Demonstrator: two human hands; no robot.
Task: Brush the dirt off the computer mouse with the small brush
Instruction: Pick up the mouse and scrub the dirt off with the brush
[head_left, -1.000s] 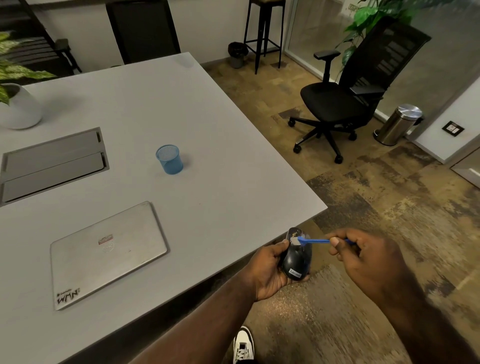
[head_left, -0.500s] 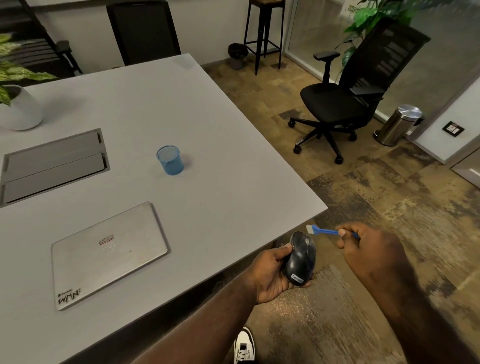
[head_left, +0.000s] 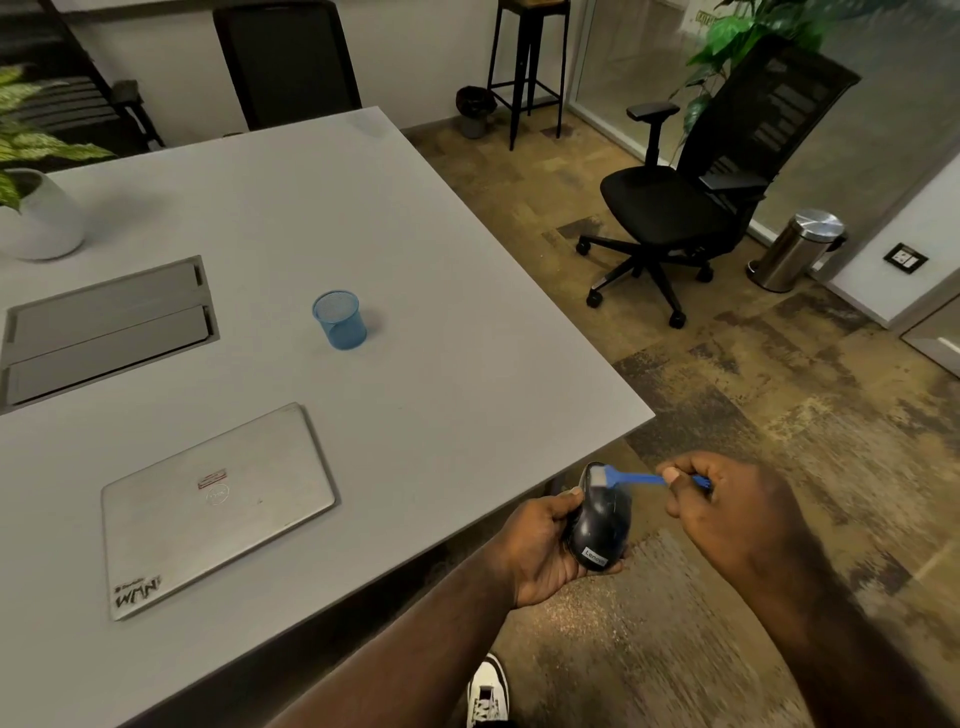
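Off the near corner of the table (head_left: 467, 364), my left hand (head_left: 540, 551) is wrapped around the black mouse (head_left: 602, 525), gripping it just beyond the table edge. Right of the mouse, my right hand (head_left: 727, 514) pinches the blue brush (head_left: 636, 478), bristles touching the mouse's far end.

On the table (head_left: 467, 364), the cup (head_left: 340, 319) stands behind the laptop (head_left: 215, 506), well apart.
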